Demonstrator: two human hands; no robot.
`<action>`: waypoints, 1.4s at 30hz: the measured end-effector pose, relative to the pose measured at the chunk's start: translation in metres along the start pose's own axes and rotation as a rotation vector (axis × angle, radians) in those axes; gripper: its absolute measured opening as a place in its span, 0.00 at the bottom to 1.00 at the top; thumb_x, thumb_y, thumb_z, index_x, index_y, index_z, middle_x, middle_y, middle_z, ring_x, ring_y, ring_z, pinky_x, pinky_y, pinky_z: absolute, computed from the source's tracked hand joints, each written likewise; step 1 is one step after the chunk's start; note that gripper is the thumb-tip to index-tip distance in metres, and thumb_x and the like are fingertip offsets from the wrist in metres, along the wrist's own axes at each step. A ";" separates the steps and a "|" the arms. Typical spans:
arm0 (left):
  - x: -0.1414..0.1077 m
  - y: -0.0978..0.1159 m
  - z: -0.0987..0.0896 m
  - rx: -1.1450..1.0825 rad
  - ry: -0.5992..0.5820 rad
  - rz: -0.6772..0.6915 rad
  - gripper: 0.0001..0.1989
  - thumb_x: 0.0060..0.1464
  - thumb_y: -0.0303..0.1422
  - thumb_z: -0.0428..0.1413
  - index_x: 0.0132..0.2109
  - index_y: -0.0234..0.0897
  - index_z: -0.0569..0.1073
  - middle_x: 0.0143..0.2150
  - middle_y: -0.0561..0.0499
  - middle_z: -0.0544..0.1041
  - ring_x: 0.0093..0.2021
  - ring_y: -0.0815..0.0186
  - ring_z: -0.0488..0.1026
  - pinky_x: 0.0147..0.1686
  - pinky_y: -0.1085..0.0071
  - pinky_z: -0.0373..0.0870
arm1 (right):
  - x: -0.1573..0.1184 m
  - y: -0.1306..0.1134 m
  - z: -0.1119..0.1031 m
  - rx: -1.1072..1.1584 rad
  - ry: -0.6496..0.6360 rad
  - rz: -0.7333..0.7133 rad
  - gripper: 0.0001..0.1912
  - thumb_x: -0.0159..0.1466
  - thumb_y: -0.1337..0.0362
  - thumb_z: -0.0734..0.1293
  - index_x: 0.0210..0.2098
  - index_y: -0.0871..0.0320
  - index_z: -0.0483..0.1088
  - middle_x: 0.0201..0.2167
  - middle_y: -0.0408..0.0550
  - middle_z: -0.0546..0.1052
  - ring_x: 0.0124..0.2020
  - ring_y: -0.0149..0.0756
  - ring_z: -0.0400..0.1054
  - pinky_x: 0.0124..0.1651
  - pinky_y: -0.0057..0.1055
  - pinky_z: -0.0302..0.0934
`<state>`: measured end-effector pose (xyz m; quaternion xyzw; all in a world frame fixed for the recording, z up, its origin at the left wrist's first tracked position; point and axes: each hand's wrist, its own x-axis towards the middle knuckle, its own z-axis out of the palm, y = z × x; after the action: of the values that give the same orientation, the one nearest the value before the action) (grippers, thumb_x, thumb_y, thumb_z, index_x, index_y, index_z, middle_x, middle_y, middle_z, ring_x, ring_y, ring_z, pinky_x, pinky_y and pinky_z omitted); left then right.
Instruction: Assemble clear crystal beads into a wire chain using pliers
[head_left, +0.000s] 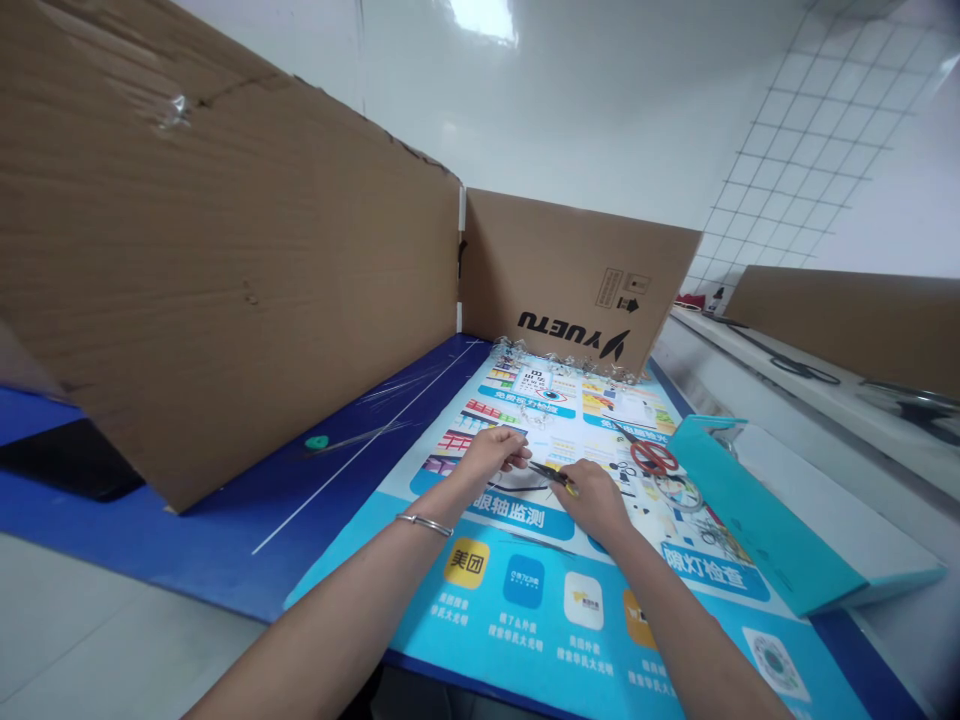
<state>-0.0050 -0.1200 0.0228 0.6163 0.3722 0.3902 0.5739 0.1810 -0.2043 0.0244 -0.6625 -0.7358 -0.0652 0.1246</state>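
Note:
My left hand [491,452] and my right hand [592,500] are close together above a large printed blue-and-white poster [525,395] lying flat on the table. My right hand grips small dark snips [550,474], whose tips point toward my left fingers. A bit of yellow shows at my right fingertips, too small to name. The left fingers are pinched together near the tips, and I cannot tell whether they hold anything. Red-handled scissors [652,457] lie on the poster to the right of my right hand. A silver bangle [425,524] circles my left wrist.
Tall cardboard panels [187,240] stand along the left and far sides. Crumpled clear plastic [562,362] lies along the poster's far edge. A teal folder [765,510] rests at the right, beside a white ledge [817,395] with scissors on it.

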 end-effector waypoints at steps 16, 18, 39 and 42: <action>-0.001 0.001 0.000 -0.110 -0.002 -0.026 0.20 0.52 0.41 0.51 0.49 0.35 0.65 0.35 0.45 0.77 0.29 0.68 0.75 0.21 0.80 0.60 | 0.000 0.001 0.002 0.009 0.005 -0.016 0.15 0.60 0.53 0.59 0.39 0.55 0.69 0.35 0.47 0.71 0.40 0.35 0.62 0.43 0.28 0.52; -0.001 0.000 0.000 -0.110 -0.006 -0.022 0.19 0.53 0.41 0.50 0.48 0.35 0.66 0.35 0.45 0.77 0.28 0.69 0.75 0.20 0.80 0.60 | 0.000 0.001 0.002 0.014 0.008 -0.023 0.15 0.60 0.53 0.59 0.39 0.54 0.69 0.35 0.46 0.71 0.40 0.35 0.62 0.43 0.28 0.52; 0.001 -0.001 0.003 -0.102 0.023 -0.032 0.11 0.51 0.38 0.51 0.37 0.35 0.64 0.29 0.48 0.77 0.23 0.71 0.73 0.17 0.81 0.58 | 0.000 0.002 0.004 0.015 0.187 -0.078 0.12 0.60 0.57 0.60 0.40 0.55 0.68 0.35 0.47 0.70 0.40 0.37 0.61 0.43 0.32 0.52; 0.002 -0.002 0.003 -0.091 0.027 -0.025 0.11 0.51 0.39 0.50 0.36 0.35 0.63 0.30 0.48 0.77 0.23 0.71 0.73 0.17 0.81 0.58 | 0.000 0.004 0.004 0.009 0.237 -0.086 0.11 0.60 0.59 0.60 0.40 0.55 0.68 0.35 0.48 0.70 0.40 0.38 0.61 0.44 0.33 0.52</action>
<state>-0.0016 -0.1197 0.0204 0.5796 0.3695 0.4080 0.6009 0.1846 -0.2030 0.0201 -0.6175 -0.7438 -0.1449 0.2108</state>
